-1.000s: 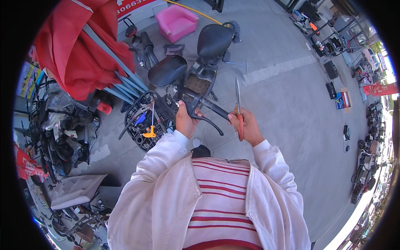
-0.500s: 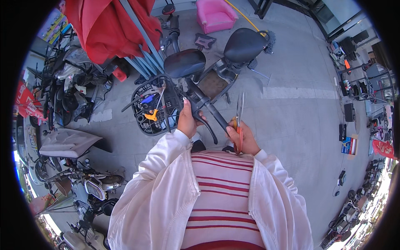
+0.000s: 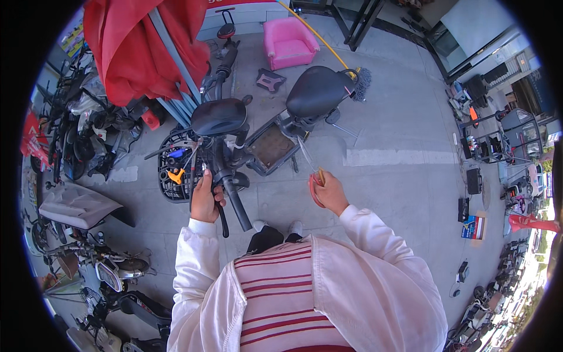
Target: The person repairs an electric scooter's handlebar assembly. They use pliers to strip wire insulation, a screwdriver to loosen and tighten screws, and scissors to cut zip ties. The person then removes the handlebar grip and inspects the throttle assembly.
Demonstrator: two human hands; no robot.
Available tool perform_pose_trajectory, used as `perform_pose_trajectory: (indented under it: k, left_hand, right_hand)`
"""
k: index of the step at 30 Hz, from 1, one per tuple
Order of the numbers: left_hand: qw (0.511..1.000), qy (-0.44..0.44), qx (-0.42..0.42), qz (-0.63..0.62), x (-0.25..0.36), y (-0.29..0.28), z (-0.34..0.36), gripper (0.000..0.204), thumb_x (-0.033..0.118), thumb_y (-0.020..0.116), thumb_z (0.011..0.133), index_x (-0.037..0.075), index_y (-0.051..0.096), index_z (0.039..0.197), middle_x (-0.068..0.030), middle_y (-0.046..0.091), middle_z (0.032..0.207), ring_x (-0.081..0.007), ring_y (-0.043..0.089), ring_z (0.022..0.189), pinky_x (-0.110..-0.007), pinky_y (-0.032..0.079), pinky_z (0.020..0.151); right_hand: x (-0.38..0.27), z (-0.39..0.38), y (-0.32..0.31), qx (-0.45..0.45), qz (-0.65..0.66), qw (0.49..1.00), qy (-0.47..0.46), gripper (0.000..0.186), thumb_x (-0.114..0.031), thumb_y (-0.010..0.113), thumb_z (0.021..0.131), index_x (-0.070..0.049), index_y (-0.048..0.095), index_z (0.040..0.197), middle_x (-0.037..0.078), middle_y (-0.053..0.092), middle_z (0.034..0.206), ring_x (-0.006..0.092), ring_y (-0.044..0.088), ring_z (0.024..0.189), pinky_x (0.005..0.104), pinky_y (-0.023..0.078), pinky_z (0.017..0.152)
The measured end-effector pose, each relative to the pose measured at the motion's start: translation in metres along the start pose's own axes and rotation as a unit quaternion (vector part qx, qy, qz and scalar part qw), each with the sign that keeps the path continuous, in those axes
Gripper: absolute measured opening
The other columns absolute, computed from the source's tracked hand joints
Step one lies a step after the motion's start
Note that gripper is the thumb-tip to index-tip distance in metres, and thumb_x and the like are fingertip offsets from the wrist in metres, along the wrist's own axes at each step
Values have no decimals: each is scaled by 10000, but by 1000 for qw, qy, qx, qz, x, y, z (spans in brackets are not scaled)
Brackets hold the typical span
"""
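My left hand (image 3: 205, 196) is closed around a black brake lever (image 3: 224, 222) beside the bike's handlebar grip (image 3: 237, 205); my fingers partly hide the lever. In my right hand (image 3: 330, 192) are scissors (image 3: 306, 155) with red-orange handles, their blades pointing up and away from me, apart from the bike. Something yellow shows at the same hand, its kind unclear. Left of the handlebar, the black wire basket (image 3: 162, 183) holds several tools, among them a yellow-handled one (image 3: 176, 176) and a blue one (image 3: 176, 153). Behind the handlebar are two black seats (image 3: 219, 117) (image 3: 316, 94).
A folded red canopy (image 3: 135, 53) with grey poles stands at the back left, near a pink armchair (image 3: 288, 44) and a yellow-handled mop (image 3: 362, 85). Parked bikes (image 3: 126, 267) line the left. Boxes (image 3: 474, 226) and a black case (image 3: 474, 182) lie on the floor at right.
My right hand with the scissors has come away from the handlebar grip and is now further right of it. The view has shifted, so the bike appears further left. My left hand stays at the lever.
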State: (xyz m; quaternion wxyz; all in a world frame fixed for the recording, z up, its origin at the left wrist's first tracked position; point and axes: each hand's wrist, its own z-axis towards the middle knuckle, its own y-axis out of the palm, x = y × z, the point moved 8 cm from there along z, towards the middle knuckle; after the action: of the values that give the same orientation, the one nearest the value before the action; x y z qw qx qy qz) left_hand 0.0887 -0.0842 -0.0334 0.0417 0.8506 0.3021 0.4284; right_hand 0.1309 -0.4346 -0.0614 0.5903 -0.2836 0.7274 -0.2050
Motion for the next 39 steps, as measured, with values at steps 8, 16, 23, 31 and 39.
perform_pose_trajectory:
  k: [8, 16, 23, 31, 39]
  left_hand:
    - [997, -2, -1, -80, -3, 0, -4, 305, 433, 550, 981, 148, 440, 980, 4, 443, 727, -84, 407, 539, -257, 374, 483]
    - [997, 35, -8, 62, -10, -15, -36, 254, 352, 484, 1023, 101, 504, 1057, -22, 529, 757, -107, 516, 562, -253, 428, 517]
    - [993, 0, 20, 113, -8, -37, -24, 452, 463, 418, 1023, 51, 544, 1159, -34, 582, 805, -118, 580, 679, -255, 485, 627]
    - [666, 166, 287, 668, 64, -143, 116, 358, 237, 626, 891, 152, 615, 1239, -132, 631, 1076, -349, 651, 927, -422, 540, 800]
    - [552, 127, 228, 792, 56, -146, 189, 212, 146, 615, 851, 134, 649, 1060, -99, 598, 1086, -324, 631, 1027, -440, 564, 759]
  right_hand:
    - [63, 200, -51, 143, -230, 959, -88, 369, -102, 651, 743, 60, 589, 1069, 259, 643, 962, 419, 626, 931, 462, 502, 826]
    - [55, 412, -54, 189, -287, 932, -113, 394, -101, 701, 730, 58, 616, 1080, 244, 661, 1046, 400, 642, 986, 445, 512, 847]
    - [113, 465, -37, 93, -326, 938, -66, 450, -72, 694, 771, 51, 572, 1186, 252, 616, 1166, 395, 593, 1088, 431, 480, 939]
    - [58, 367, -22, 107, -209, 960, -153, 371, -120, 672, 849, 21, 568, 1176, 205, 581, 1124, 346, 585, 1029, 418, 475, 913]
    - [39, 151, 77, -78, -39, 988, -127, 303, -99, 649, 861, -43, 599, 1154, 152, 596, 1117, 259, 618, 970, 353, 518, 811]
